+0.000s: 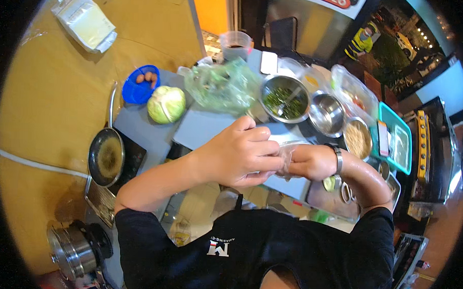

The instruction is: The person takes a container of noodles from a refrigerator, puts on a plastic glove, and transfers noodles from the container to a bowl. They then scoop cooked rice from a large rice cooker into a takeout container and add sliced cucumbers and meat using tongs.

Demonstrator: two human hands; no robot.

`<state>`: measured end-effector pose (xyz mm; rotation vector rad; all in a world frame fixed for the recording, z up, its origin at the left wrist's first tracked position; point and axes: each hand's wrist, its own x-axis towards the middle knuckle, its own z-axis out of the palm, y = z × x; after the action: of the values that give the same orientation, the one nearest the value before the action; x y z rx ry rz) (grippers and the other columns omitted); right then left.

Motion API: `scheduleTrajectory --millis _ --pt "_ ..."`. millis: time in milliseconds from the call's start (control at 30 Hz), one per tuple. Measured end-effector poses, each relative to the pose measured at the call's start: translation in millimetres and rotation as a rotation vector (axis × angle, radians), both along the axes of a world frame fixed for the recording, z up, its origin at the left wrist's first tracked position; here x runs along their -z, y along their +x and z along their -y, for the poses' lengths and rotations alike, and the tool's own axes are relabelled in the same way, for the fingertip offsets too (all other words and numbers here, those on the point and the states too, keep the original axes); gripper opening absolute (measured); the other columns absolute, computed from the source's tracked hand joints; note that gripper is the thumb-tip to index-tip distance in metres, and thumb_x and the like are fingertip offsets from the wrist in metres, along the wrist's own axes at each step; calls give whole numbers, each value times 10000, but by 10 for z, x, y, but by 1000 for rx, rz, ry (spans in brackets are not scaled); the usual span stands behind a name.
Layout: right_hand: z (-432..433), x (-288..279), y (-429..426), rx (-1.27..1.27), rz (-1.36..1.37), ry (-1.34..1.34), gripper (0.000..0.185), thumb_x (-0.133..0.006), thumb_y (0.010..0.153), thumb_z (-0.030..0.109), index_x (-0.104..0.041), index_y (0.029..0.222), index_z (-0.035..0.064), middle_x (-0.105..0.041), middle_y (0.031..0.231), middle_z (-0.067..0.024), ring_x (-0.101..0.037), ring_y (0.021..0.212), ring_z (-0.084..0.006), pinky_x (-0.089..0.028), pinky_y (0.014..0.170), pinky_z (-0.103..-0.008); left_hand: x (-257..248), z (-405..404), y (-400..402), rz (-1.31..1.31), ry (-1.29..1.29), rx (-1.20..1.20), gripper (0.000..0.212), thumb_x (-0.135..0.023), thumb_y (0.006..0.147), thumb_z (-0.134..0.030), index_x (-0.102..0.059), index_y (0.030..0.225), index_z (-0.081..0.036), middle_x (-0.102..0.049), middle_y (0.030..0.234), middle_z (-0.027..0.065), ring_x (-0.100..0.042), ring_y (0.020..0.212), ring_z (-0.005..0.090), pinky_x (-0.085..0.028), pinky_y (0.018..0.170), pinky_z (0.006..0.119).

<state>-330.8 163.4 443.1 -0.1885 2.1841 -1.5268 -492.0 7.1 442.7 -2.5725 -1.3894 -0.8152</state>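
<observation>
Both hands meet over the front of the table. My left hand (246,154) has its fingers curled on the rim of a clear plastic bag (286,156). My right hand (311,162), with a dark band and a metal bracelet at the wrist, reaches towards the bag from the right; its fingertips are hidden by the plastic and the left hand. Beyond the hands stands a steel bowl (263,103) of chopped green leaves (284,102) with a spoon in it. An empty-looking steel bowl (327,113) and a bowl of peanuts (356,139) stand to its right.
A green plastic bag (224,85), a cabbage (166,104) and a blue basket (136,91) with eggs lie at the left. A frying pan (106,157) sits on a cooktop. Scissors (345,193) lie on a board at right, near a teal tray (410,150). A person (359,44) stands far off.
</observation>
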Motion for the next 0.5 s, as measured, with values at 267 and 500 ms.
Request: scheduleTrajectory --millis 267,500 --pt "0 -21 -1760 249 -769 167 138 -539 796 77 -576 908 6 -580 862 -161 -558 801 -359 -443 706 -410 7 -33 -2069 47 -22 -38 164 -661 684 -183 -519 750 -134 -487 774 22 -503 771 209 -380 687 355" --pt "-529 703 -2431 1044 -556 -68 213 -565 911 138 -573 1065 -9 -624 1001 -93 -614 925 -188 -483 762 -284 708 -638 -3628 378 -27 -438 151 -561 750 -129 -454 768 -24 -469 697 138 -485 687 323 -401 620 424"
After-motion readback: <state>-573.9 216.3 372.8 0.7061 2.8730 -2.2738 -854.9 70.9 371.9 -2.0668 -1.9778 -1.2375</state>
